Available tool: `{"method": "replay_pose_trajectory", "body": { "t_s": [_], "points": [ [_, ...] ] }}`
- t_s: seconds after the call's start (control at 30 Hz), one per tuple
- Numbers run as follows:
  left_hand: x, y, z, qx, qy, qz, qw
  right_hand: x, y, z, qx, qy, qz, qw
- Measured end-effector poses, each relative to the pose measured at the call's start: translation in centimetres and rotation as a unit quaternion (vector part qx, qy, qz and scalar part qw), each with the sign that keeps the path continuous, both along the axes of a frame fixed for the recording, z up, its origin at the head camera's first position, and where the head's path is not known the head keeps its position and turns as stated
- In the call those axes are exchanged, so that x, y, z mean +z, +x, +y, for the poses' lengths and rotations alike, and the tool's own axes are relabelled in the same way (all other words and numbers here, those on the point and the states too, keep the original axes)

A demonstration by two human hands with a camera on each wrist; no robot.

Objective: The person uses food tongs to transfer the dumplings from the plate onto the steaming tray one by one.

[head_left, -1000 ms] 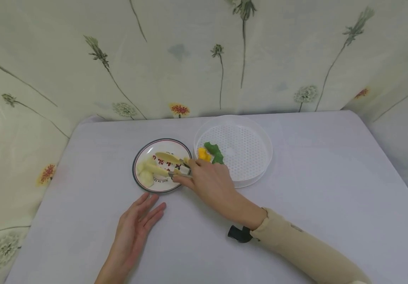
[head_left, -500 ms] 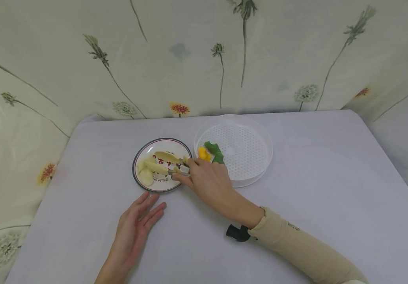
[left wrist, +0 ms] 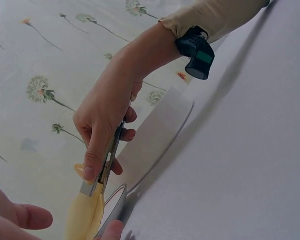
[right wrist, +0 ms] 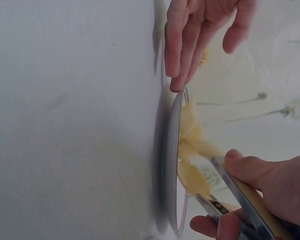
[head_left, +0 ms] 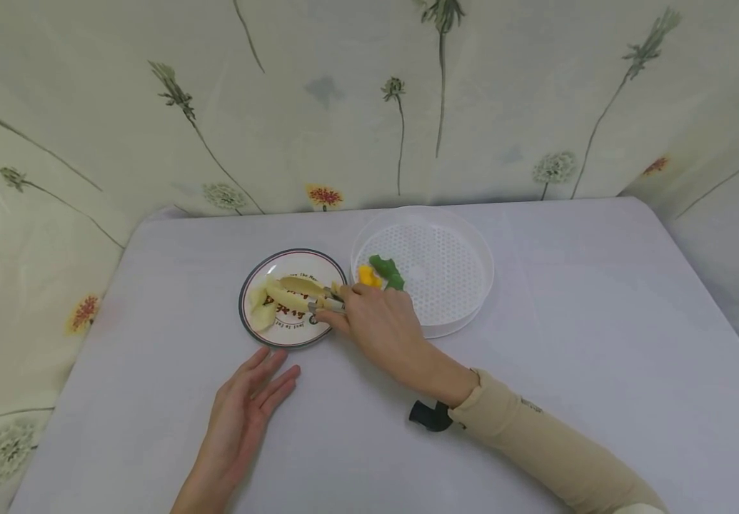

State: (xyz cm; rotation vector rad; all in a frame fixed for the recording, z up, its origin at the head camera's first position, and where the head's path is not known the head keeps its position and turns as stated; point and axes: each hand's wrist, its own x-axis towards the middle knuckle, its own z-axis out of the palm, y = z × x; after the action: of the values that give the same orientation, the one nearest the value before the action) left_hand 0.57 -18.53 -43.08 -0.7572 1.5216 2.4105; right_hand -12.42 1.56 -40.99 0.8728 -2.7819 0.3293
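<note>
My right hand (head_left: 382, 325) grips a pair of tongs (head_left: 301, 287) with yellowish tips and metal arms. The tips are over a white plate (head_left: 320, 265) with a dark rim and printed lettering. Pale yellow slices (head_left: 261, 315) lie at the plate's left side, and the tongs reach to them; whether a slice is pinched cannot be made out. My left hand (head_left: 240, 417) lies with fingers extended at the plate's near edge. In the right wrist view its fingertips (right wrist: 175, 82) are at the rim, seemingly touching it.
A round white perforated tray (head_left: 446, 285) stands right of the plate, close against it. Green pieces (head_left: 387, 270) and a yellow piece (head_left: 369, 276) lie at its left side. A black wrist device (left wrist: 197, 55) sits on the right wrist. A flowered cloth (head_left: 369, 107) hangs behind the table.
The tips of the tongs have come closer together, the lower one moving up. The pale slices have shifted slightly. My left hand stays in place.
</note>
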Motion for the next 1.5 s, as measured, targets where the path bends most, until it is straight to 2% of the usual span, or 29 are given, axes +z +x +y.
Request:
{"method": "replay_pose_trajectory", "body": {
  "t_s": [0.3, 0.9, 1.17, 1.33, 1.5],
  "points": [
    [0.0, 0.0, 0.0, -0.008, -0.006, -0.006, 0.9999, 0.0, -0.2, 0.1, 0.007, 0.001, 0.025, 0.9997],
    [-0.3, 0.1, -0.1, -0.012, 0.000, -0.001, 0.9999, -0.1, -0.2, 0.5, 0.003, -0.001, 0.022, 0.9998],
    [-0.1, 0.0, -0.1, -0.011, -0.005, -0.002, 0.9999, 0.3, 0.0, 1.2, -0.009, 0.013, 0.013, 0.9998],
    [-0.1, 0.0, -0.1, -0.015, -0.010, -0.008, 0.9998, 0.7, 0.2, 1.6, -0.017, 0.027, -0.009, 0.9995],
    [-0.1, 0.0, 0.0, -0.014, -0.012, -0.014, 0.9997, 1.2, 0.4, 2.2, -0.019, 0.016, -0.006, 0.9997]
  ]
}}
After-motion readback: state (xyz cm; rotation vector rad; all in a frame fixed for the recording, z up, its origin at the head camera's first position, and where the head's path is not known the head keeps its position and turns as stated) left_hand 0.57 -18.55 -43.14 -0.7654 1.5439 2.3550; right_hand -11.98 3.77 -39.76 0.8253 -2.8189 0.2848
